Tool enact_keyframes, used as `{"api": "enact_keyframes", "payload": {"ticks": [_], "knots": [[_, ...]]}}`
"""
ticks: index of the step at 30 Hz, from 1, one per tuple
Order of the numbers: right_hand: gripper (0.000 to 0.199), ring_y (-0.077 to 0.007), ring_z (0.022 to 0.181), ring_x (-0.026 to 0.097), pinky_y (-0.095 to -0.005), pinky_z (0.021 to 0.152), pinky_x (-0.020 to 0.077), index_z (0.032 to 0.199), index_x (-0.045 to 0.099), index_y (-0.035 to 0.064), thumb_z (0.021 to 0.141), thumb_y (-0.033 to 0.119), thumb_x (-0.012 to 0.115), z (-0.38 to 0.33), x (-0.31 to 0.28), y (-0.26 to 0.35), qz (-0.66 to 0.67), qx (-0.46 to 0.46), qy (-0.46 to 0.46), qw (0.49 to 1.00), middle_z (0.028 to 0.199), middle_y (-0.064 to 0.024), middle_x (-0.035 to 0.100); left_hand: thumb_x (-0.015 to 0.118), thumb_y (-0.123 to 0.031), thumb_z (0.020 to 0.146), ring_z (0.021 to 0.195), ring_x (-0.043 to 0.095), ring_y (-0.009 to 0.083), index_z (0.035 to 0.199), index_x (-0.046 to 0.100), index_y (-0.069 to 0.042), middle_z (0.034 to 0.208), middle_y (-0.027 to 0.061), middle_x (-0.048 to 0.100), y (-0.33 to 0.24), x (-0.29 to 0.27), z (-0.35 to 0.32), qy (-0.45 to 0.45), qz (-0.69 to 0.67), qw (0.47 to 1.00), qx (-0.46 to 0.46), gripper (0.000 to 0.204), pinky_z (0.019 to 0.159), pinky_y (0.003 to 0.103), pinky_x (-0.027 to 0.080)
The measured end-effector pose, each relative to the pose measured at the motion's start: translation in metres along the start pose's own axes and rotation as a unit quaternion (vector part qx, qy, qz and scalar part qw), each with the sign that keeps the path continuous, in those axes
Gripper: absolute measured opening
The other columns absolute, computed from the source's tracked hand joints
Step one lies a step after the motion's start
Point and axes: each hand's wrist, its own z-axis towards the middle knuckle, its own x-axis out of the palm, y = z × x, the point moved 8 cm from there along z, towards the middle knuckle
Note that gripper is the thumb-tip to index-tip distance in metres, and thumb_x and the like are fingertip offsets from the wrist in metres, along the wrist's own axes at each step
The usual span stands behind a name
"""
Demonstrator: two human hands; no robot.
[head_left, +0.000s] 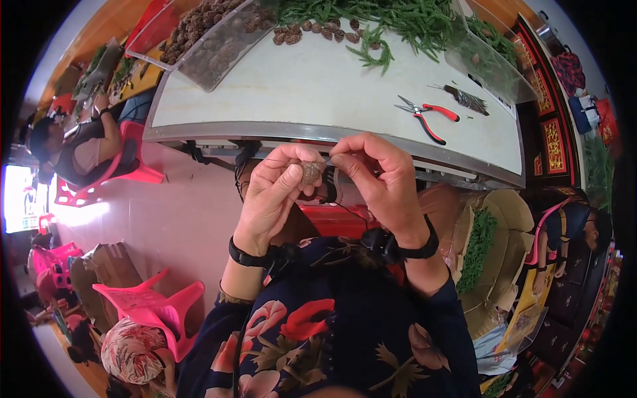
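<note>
Pine cone (pixel 312 171) between left fingers (pixel 290 174)

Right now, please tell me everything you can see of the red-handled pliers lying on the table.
The red-handled pliers lie flat on the pale table, to the right of its middle and near the front edge. They have two slim red handles, spread slightly apart and pointing right and toward the person, and short grey metal jaws pointing left; whether the jaws are parted is too small to tell. No hand touches them. A small dark bundle lies just behind them, apart from them.
</note>
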Motion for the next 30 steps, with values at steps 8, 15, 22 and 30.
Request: {"api": "enact_keyframes", "payload": {"ticks": [8,15,22,30], "knots": [[0.013,-0.0098,0.069,0.06,-0.0219,0.064,0.0463,0.09,0.067,0.0015,0.081,-0.008,0.067,0.003,-0.007,0.013,-0.06,-0.077,0.077,0.992,0.08,-0.0037,0.063,0.059,-0.016,0.096,0.083,0.059,0.0172,0.103,0.057,-0.003,0.104,0.0191,0.062,0.004,0.018,-0.002,0.08,-0.094,0.991,-0.045,0.016,0.073,0.027,0.05],[0.018,-0.0149,0.071,0.062,-0.024,0.065,0.0482,0.09,0.069,0.0026,0.077,-0.01,0.069,-0.002,-0.006,0.021,-0.065,-0.112,0.105,0.986,0.082,-0.0063,0.064,0.059,-0.012,0.094,0.086,0.061,0.0197,0.096,0.058,-0.003,0.1,0.0196,0.063,0.011,0.016,-0.001,0.097,-0.091,0.988,-0.08,0.01,0.073,0.028,0.05],[0.015,-0.0216,0.083,0.063,-0.0297,0.071,0.05,0.092,0.069,0.003,0.079,-0.003,0.071,0.001,-0.012,0.022,-0.156,-0.157,0.044,0.974,0.087,-0.0085,0.066,0.059,-0.008,0.094,0.09,0.062,0.0184,0.092,0.057,-0.002,0.097,0.0163,0.064,0.015,0.014,0.0,0.028,-0.065,0.989,-0.133,0.007,0.072,0.027,0.049],[0.01,-0.0248,0.086,0.06,-0.0319,0.077,0.0485,0.089,0.066,0.0013,0.083,0.008,0.07,0.005,0.001,0.015,-0.141,-0.138,0.048,0.979,0.102,-0.0115,0.064,0.059,0.0,0.093,0.081,0.062,0.0112,0.099,0.056,-0.003,0.096,0.0094,0.066,0.019,0.011,0.002,-0.027,0.12,0.988,-0.089,0.007,0.072,0.024,0.051]]}}
